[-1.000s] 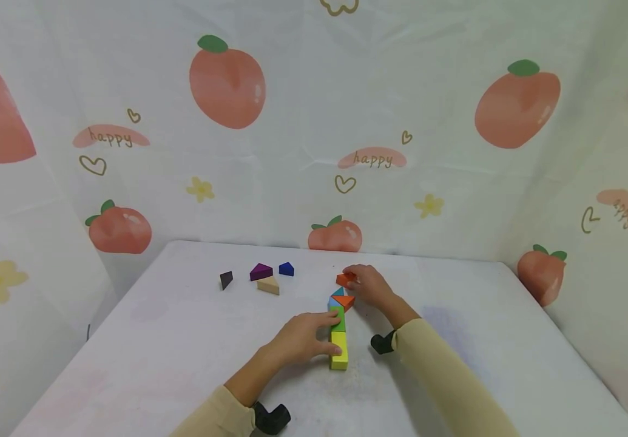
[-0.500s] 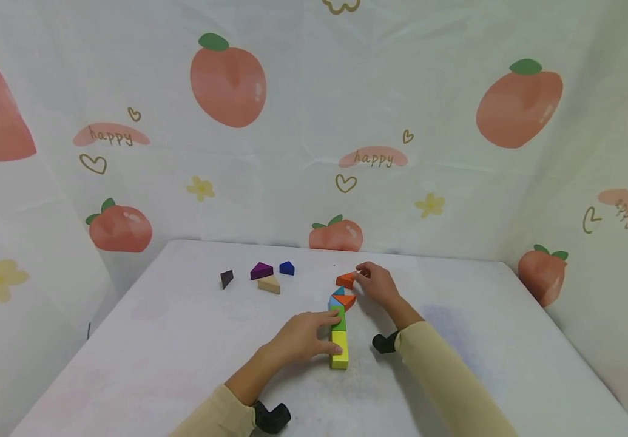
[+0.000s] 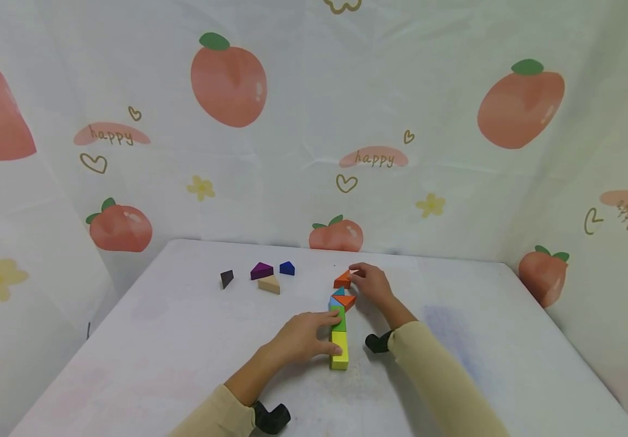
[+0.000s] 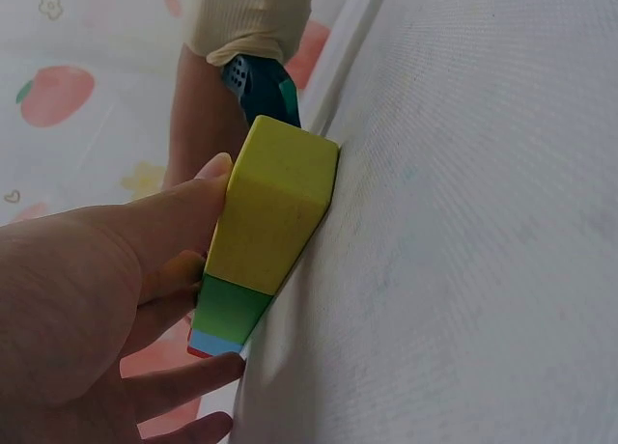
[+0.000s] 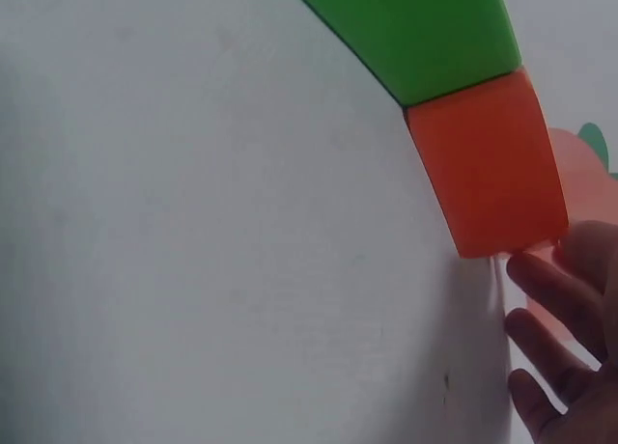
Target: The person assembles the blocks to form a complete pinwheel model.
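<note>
On the white table, a yellow block [image 3: 339, 352] and a green block [image 3: 338, 318] stand end to end in a row. My left hand [image 3: 300, 337] rests on them from the left, thumb on the yellow one and fingertips on the green. Beyond are a light-blue piece [image 3: 332, 301], an orange triangular block [image 3: 344, 301] and a small blue triangle [image 3: 339, 292]. At the far end my right hand [image 3: 374, 284] pinches the right end of another orange triangular block [image 3: 341, 280]. In the right wrist view the nearer orange block hides what those fingertips hold.
Left of the row, toward the back, lie a black piece [image 3: 227, 278], a purple block [image 3: 261, 271], a beige triangular block [image 3: 269, 284] and a dark-blue block [image 3: 287, 268]. A fruit-print curtain [image 3: 292, 121] hangs behind the table [image 3: 155, 340].
My right hand drew back right from the far orange block, then came back to it. That block has turned and shifted slightly left. The left hand has stayed put.
</note>
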`<state>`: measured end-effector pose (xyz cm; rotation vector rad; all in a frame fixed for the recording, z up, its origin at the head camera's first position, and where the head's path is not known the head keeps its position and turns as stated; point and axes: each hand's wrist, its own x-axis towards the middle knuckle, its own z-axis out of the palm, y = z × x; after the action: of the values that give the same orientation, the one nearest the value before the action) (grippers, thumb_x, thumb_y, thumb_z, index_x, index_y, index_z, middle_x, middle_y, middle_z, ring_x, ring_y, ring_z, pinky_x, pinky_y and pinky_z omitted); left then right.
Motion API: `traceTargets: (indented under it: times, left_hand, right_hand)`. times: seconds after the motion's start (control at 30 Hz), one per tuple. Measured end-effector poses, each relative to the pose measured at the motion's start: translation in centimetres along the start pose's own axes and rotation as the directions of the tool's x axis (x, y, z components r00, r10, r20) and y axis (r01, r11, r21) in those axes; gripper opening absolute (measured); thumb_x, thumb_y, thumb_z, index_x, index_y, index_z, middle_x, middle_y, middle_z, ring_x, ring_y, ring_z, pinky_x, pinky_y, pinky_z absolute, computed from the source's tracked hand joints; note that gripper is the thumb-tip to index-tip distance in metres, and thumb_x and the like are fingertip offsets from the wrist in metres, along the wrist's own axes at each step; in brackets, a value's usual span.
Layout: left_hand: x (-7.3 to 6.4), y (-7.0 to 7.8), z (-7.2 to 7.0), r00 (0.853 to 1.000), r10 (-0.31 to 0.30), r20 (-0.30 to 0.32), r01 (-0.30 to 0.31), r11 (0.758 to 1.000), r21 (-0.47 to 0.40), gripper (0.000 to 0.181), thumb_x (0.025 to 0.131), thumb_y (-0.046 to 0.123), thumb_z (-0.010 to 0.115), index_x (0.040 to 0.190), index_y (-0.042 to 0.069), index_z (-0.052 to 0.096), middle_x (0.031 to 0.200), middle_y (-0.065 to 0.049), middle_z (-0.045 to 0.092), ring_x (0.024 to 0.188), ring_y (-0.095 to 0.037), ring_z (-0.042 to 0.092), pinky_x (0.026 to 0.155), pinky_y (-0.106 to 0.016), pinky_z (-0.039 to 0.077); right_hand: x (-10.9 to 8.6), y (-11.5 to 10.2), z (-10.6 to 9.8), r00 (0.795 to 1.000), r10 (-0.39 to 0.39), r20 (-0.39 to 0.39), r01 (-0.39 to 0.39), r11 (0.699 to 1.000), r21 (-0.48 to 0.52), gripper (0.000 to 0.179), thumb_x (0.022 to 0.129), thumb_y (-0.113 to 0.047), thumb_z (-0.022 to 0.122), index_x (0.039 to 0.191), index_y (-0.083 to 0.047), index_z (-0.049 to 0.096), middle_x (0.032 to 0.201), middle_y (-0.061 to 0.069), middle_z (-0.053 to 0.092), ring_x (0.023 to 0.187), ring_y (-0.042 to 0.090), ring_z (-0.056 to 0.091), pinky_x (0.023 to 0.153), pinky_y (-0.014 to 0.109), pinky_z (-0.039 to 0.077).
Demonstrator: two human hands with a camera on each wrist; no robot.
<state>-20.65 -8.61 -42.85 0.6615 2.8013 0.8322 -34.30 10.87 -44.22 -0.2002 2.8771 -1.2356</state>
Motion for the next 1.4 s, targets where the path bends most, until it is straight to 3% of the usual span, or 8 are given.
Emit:
traceTargets:
  times: [0.37, 1.1, 1.4]
  left_hand:
    - [-0.1, 0.2, -0.1, 1.0, 0.012, 0.007, -0.012, 1.0, -0.003, 0.066, 0.081, 0.05, 0.074, 0.14, 0.024, 0.055, 0.144, 0.014, 0.048, 0.133, -0.019, 0.044, 0.105, -0.044, 0.04]
    - [-0.1, -0.1, -0.1, 1.0, 0.031, 0.003, -0.031, 1.0, -0.003, 0.065, 0.082, 0.049, 0.074, 0.139, 0.022, 0.056, 0.144, 0.014, 0.048, 0.133, -0.019, 0.044, 0.106, -0.043, 0.039]
    - [0.0, 0.0, -0.1, 1.0, 0.017, 0.006, -0.017, 1.0, -0.005, 0.066, 0.081, 0.049, 0.074, 0.139, 0.023, 0.056, 0.143, 0.014, 0.048, 0.133, -0.019, 0.044, 0.106, -0.043, 0.039]
  right_hand:
    - [-0.1, -0.9, 0.7, 0.999, -0.033, 0.015, 0.033, 0.999, -0.007, 0.018, 0.097, -0.018, 0.061, 0.108, -0.006, 0.07, 0.099, 0.005, 0.068, 0.09, 0.023, 0.057, 0.086, 0.038, 0.053]
    - [-0.8, -1.5, 1.2, 0.995, -0.056, 0.08, 0.055, 0.998, 0.006, 0.018, 0.099, -0.019, 0.059, 0.107, -0.007, 0.071, 0.092, 0.003, 0.064, 0.081, 0.02, 0.054, 0.07, 0.029, 0.05]
    - [-0.8, -1.5, 1.1, 0.995, -0.061, 0.081, 0.06, 0.998, 0.017, 0.017, 0.098, -0.018, 0.059, 0.106, -0.007, 0.071, 0.094, 0.004, 0.065, 0.082, 0.02, 0.055, 0.073, 0.03, 0.051]
